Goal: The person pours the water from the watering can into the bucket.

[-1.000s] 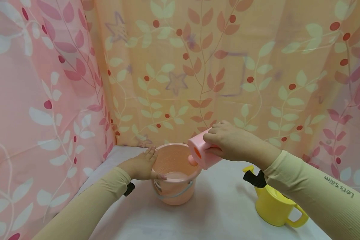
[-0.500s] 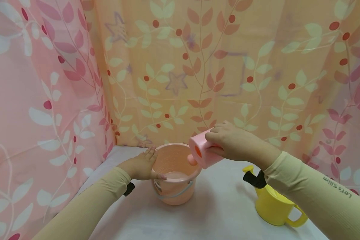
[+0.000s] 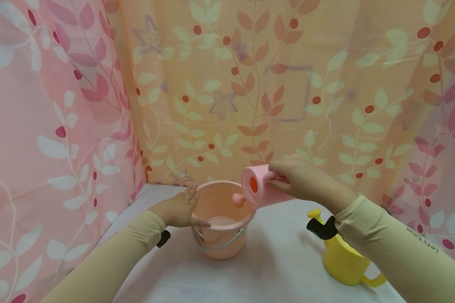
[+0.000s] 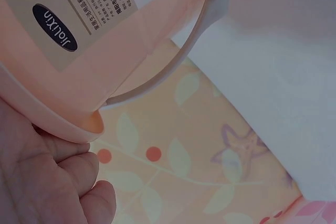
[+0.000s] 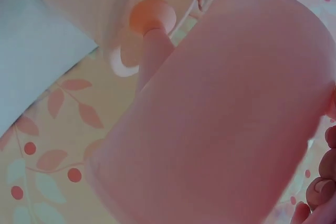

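Note:
In the head view a peach plastic bucket (image 3: 221, 242) stands upright on the white surface. My left hand (image 3: 178, 207) rests on its left rim, fingers extended and thumb lying across the front rim. Fingertips (image 4: 79, 169) show just past the rim in the left wrist view. My right hand (image 3: 303, 179) grips the handle of a pink toy watering can (image 3: 263, 189), tipped over the bucket's right side. Its orange fill opening faces the bucket, and its round spout head (image 5: 152, 17) hangs over the bucket's mouth. No stream of water can be made out.
A yellow watering can (image 3: 345, 261) stands on the white surface (image 3: 273, 269) at the right, partly hidden by the right forearm. Leaf-patterned curtains (image 3: 220, 84) close off the back and sides. A pale handle (image 4: 173, 72) hangs down the bucket's side.
My right hand has shifted slightly right and turned the pink watering can, so its spout head has swung up and left over the bucket. The left hand and bucket have stayed put.

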